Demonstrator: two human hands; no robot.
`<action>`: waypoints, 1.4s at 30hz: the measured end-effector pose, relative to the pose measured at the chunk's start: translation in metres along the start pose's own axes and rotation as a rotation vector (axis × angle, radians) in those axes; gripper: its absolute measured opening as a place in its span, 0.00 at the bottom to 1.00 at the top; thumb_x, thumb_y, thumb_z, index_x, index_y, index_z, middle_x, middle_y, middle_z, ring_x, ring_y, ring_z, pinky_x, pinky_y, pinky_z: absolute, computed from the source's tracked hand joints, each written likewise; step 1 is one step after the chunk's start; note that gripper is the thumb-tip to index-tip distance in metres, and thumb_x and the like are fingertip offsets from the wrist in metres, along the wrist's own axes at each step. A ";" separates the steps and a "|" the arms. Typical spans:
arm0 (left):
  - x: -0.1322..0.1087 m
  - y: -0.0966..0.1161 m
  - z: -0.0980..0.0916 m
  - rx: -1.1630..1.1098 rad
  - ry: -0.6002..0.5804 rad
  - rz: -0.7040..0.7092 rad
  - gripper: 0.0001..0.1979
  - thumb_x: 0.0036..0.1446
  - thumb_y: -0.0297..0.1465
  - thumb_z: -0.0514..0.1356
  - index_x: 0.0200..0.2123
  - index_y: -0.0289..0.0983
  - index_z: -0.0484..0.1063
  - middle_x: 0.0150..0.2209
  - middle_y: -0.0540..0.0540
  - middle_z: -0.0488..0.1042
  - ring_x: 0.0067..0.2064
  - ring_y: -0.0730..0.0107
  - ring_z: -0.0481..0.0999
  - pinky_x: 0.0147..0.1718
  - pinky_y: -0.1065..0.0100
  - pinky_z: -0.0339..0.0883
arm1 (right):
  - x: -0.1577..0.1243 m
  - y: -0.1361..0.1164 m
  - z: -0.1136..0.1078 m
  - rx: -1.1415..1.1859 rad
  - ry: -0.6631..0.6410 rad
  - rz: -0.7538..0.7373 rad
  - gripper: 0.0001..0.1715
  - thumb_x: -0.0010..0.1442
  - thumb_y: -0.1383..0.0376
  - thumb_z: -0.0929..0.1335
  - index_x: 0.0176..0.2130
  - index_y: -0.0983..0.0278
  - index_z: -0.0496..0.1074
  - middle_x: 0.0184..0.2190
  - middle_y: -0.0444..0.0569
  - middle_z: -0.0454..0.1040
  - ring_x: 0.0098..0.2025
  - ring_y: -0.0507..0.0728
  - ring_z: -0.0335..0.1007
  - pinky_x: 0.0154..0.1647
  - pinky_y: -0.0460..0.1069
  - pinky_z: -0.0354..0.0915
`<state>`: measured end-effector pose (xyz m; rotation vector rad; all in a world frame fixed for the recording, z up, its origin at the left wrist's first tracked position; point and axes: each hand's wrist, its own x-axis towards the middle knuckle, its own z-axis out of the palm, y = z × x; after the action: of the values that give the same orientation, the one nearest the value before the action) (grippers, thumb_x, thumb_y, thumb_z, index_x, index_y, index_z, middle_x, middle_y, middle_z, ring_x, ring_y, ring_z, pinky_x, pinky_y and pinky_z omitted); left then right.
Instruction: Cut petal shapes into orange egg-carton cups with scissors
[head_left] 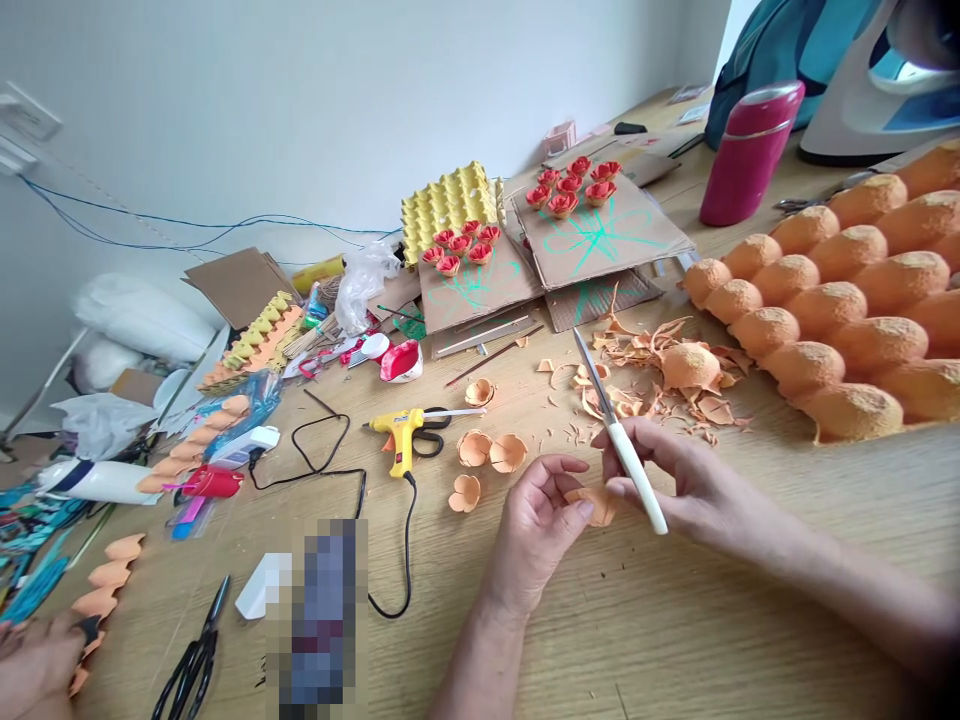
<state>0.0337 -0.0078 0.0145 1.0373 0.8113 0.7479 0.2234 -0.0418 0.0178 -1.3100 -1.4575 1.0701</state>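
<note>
Fingers (574,510) of left hand (536,525) curled, thumb and forefinger pinching a small orange cardboard cup (600,508) by its left edge. Cup sits between both hands, low over the bench (675,620). Right hand (679,478) closed round the white handle of a knife (622,445), touching the cup's right side; blade points up and away to the left. Bench wood-grained, cluttered: another person's hand (34,665) at near left corner, black scissors (191,665), yellow glue gun (401,430), cut petal cups (491,452), orange scraps (652,385), orange egg tray (847,300) at right. White wall (300,90) behind, blue wires (187,222) along it.
</note>
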 end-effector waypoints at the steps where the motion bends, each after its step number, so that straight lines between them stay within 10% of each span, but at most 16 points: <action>1: 0.001 0.000 -0.002 0.003 0.025 0.019 0.16 0.51 0.34 0.70 0.43 0.37 0.75 0.32 0.49 0.70 0.35 0.73 0.67 0.36 0.70 0.63 | 0.001 -0.001 -0.001 -0.015 0.026 0.004 0.16 0.58 0.54 0.71 0.30 0.61 0.65 0.30 0.45 0.67 0.35 0.56 0.63 0.35 0.49 0.61; 17: 0.001 0.003 -0.008 -0.389 0.101 0.017 0.18 0.50 0.31 0.69 0.46 0.38 0.78 0.36 0.49 0.72 0.37 0.73 0.70 0.42 0.70 0.65 | -0.008 0.008 0.009 0.897 -0.600 0.451 0.34 0.61 0.38 0.62 0.34 0.65 0.71 0.17 0.43 0.67 0.13 0.47 0.57 0.14 0.42 0.54; 26: 0.003 0.001 -0.007 -0.086 0.256 0.114 0.12 0.49 0.35 0.72 0.38 0.38 0.81 0.34 0.49 0.76 0.36 0.73 0.71 0.42 0.70 0.64 | -0.005 -0.003 -0.002 0.119 -0.226 0.158 0.24 0.64 0.46 0.64 0.30 0.62 0.65 0.22 0.42 0.63 0.24 0.51 0.57 0.23 0.46 0.54; 35: 0.003 0.000 -0.007 0.091 0.329 0.284 0.08 0.53 0.36 0.69 0.34 0.38 0.78 0.40 0.45 0.77 0.46 0.64 0.74 0.49 0.65 0.65 | -0.005 0.003 -0.011 -0.571 -0.167 -0.204 0.14 0.67 0.60 0.64 0.29 0.61 0.61 0.24 0.44 0.66 0.26 0.54 0.59 0.29 0.50 0.54; 42: -0.001 0.002 -0.005 0.056 0.333 0.270 0.08 0.55 0.36 0.68 0.35 0.38 0.77 0.30 0.50 0.71 0.32 0.74 0.68 0.35 0.72 0.64 | -0.004 0.006 -0.011 -0.686 -0.152 -0.329 0.13 0.68 0.60 0.63 0.31 0.61 0.63 0.26 0.46 0.68 0.28 0.56 0.63 0.32 0.51 0.55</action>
<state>0.0285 -0.0056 0.0147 1.1004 0.9914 1.1550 0.2361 -0.0451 0.0145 -1.3807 -2.1833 0.4647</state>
